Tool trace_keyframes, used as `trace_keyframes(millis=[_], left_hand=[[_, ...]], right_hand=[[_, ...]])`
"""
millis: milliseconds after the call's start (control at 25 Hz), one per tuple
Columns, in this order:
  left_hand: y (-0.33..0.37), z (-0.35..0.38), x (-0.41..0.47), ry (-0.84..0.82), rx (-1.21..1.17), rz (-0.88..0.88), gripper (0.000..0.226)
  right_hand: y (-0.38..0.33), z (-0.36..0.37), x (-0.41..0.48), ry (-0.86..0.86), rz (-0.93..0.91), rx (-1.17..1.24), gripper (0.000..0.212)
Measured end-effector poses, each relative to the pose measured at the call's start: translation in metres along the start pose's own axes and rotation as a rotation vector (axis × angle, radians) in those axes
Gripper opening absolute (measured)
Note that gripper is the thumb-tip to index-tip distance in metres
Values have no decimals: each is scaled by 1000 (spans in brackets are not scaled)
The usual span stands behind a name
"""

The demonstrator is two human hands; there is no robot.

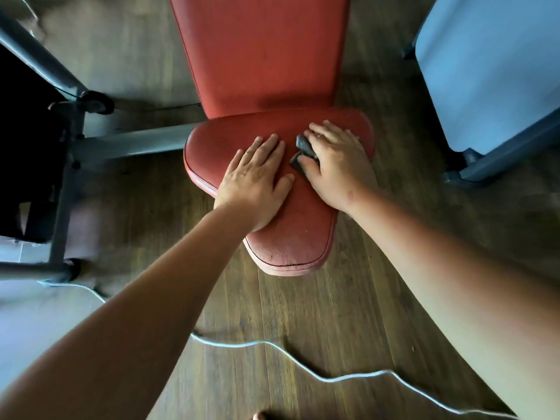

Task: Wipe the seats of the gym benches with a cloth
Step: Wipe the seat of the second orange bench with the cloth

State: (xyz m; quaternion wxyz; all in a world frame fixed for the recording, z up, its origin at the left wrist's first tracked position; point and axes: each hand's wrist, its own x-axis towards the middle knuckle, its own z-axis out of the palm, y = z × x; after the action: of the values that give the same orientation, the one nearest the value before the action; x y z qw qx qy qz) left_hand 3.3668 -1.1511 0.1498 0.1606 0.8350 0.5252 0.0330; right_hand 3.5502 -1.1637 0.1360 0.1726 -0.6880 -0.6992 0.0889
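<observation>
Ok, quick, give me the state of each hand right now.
Left hand: open, flat on the red seat, holding nothing.
Right hand: open, pressing the dark cloth onto the seat.

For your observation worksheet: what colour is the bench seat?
The seat is red, clearest in the head view.

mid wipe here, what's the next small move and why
Probably drag the right hand and the dark cloth under it toward the near tip of the red seat, which looks dusty: the cloth sits at the wide far end, with the left hand flat beside it.
</observation>
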Motion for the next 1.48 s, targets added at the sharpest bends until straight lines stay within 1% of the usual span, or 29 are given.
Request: trace_keyframes(millis=[240,320,400,480,560,640,720,800,880,920,960,1000,1080,1160,1200,1240,1280,1320,1360,1400,1480], left_hand=[[-3,4,1,87,-14,16,61],[-1,6,1,107,-9,23,58],[3,4,2,86,11,38,56],[6,2,4,44,20,36,56],[9,2,4,30,-90,-6,63],[13,3,3,18,-176,-74,84],[16,5,0,-9,-137,-93,101],[17,5,-1,-13,-96,-92,108],[18,5,-2,1,-82,-102,110],[19,6,-3,7,-80,-110,111],[20,6,-3,8,-82,-117,111],[20,6,-3,7,-85,-120,112],[21,5,-4,7,-88,-127,113],[22,5,-4,20,-77,-125,111],[21,7,-4,23,-71,-124,108],[20,8,-3,27,-66,-122,106],[19,8,-3,29,-63,-116,105],[17,9,-3,32,-62,-112,107],[15,8,-1,35,-64,-110,109],[15,9,0,34,-68,-112,110],[15,10,0,43,-82,-113,110]], right_hand=[[17,5,-7,200,-110,264,58],[24,9,-11,290,-152,326,56],[32,12,-14,340,-188,376,54],[38,14,-21,355,-222,411,53],[43,20,-27,362,-232,407,54],[47,29,-37,412,-194,419,55],[43,40,-53,467,-99,520,57],[21,50,-78,542,49,769,59],[-21,61,-121,551,207,1142,59],[-45,65,-151,536,252,1268,57],[-64,65,-176,535,244,1334,57],[-70,65,-188,538,217,1322,56],[-53,68,-174,544,229,1216,53],[-20,64,-131,465,346,1253,55],[-16,64,-121,486,405,1329,55],[-24,66,-127,511,435,1416,48],[-46,67,-147,493,446,1443,36],[-70,63,-170,498,412,1464,30],[-89,61,-187,567,366,1549,32],[-91,61,-192,591,340,1531,37],[-60,61,-161,587,349,1385,49]])
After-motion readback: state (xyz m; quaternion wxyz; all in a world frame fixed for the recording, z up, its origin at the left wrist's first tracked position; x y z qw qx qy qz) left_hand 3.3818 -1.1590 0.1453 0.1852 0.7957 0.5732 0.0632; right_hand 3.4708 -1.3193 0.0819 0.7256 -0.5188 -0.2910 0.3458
